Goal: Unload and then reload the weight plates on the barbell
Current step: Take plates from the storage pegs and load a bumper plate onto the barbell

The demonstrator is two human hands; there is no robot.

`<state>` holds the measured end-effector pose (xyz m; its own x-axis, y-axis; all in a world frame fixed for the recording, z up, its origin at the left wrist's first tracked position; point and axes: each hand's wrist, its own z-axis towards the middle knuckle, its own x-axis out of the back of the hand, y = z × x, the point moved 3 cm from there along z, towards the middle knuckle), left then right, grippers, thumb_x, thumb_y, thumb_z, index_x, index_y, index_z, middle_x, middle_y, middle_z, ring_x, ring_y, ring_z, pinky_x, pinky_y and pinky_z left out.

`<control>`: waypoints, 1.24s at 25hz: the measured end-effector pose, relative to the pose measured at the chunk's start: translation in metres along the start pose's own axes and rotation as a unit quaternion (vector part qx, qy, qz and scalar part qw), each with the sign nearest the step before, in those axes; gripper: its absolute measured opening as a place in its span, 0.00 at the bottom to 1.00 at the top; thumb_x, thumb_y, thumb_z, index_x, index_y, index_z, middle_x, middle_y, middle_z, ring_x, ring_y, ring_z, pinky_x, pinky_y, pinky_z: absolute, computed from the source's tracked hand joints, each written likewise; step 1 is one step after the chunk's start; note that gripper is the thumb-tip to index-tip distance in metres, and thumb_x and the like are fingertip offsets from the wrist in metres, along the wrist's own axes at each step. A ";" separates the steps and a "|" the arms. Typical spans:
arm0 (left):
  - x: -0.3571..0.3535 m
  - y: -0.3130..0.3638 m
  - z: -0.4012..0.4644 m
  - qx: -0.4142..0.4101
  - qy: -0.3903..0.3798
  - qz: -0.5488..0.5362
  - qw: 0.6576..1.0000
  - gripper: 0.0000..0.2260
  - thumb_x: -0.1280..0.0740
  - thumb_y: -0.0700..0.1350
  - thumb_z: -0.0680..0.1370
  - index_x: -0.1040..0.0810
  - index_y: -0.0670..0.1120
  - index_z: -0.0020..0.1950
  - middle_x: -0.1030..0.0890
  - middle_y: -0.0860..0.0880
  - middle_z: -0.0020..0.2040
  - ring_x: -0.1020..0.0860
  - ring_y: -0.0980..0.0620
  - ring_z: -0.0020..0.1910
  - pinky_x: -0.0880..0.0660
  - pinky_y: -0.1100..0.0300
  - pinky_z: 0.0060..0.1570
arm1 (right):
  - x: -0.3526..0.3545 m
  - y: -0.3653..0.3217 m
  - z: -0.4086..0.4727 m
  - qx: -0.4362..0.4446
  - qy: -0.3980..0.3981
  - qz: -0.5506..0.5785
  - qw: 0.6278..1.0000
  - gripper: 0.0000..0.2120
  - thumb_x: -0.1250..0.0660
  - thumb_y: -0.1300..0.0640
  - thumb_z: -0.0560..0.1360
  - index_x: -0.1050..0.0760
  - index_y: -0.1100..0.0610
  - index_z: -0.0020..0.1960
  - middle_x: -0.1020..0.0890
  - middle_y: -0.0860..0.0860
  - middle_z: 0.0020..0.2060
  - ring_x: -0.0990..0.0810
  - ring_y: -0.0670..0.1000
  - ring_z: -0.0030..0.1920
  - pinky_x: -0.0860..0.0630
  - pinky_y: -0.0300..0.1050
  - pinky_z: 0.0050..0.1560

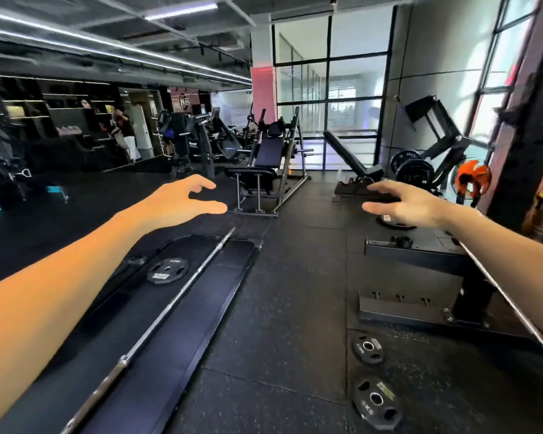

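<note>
A bare steel barbell (157,321) lies diagonally on a black floor platform (220,277), with no plates on the part that shows. One black weight plate (168,270) lies flat on the platform left of the bar. Two smaller black plates (368,348) (377,402) lie flat on the rubber floor at the lower right. My left hand (182,198) and my right hand (405,205) are stretched out in the air in front of me, fingers loosely spread, holding nothing. Another thin steel bar (508,305) runs diagonally below my right forearm.
A black rack base (420,277) stands on the right. Ahead stand a seated machine (267,170), an incline bench (355,164) and a plate-loaded machine (420,164). An orange fan (470,180) is at the right. A person stands far back left.
</note>
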<state>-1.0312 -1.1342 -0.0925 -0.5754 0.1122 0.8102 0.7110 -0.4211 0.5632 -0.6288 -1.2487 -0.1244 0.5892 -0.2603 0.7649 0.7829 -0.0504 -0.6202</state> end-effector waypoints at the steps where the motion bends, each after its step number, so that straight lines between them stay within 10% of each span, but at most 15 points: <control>1: -0.005 -0.002 0.025 -0.006 -0.006 0.004 1.000 0.25 0.30 0.66 0.70 0.31 0.64 0.65 0.32 0.53 0.73 0.33 0.47 0.73 0.36 0.50 0.64 | -0.001 0.009 0.016 -0.005 0.007 0.001 1.000 0.28 0.31 0.43 0.75 0.32 0.48 0.72 0.29 0.47 0.69 0.31 0.46 0.67 0.38 0.40 0.65; 17: -0.162 0.062 0.442 -0.189 -0.139 -0.022 0.972 0.23 0.28 0.64 0.71 0.29 0.63 0.64 0.28 0.53 0.70 0.30 0.51 0.65 0.34 0.55 0.58 | 0.048 0.157 0.214 -0.201 0.127 -0.053 0.970 0.44 0.33 0.25 0.63 0.32 0.48 0.73 0.25 0.50 0.67 0.27 0.52 0.67 0.33 0.47 0.69; 24: -0.244 0.126 0.595 -0.300 -0.232 -0.043 0.924 0.28 0.29 0.69 0.67 0.29 0.63 0.65 0.29 0.53 0.70 0.31 0.51 0.69 0.34 0.54 0.59 | 0.067 0.212 0.259 -0.307 0.200 -0.057 0.929 0.28 0.33 0.43 0.77 0.33 0.50 0.73 0.26 0.51 0.66 0.28 0.52 0.66 0.34 0.43 0.61; 31: -0.354 0.243 0.647 -0.396 -0.301 -0.062 0.866 0.27 0.28 0.62 0.72 0.28 0.59 0.69 0.29 0.56 0.64 0.30 0.53 0.63 0.36 0.57 0.57 | 0.102 0.279 0.215 -0.411 0.283 -0.084 0.863 0.28 0.33 0.38 0.74 0.31 0.45 0.72 0.28 0.48 0.70 0.30 0.52 0.68 0.36 0.46 0.66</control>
<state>-0.3933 -0.6939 -0.1370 -0.1436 0.5482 0.8239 0.0226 -0.8305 0.5565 -0.3073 -1.0822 -0.1816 0.1067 -0.6000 0.7929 0.3050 -0.7392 -0.6004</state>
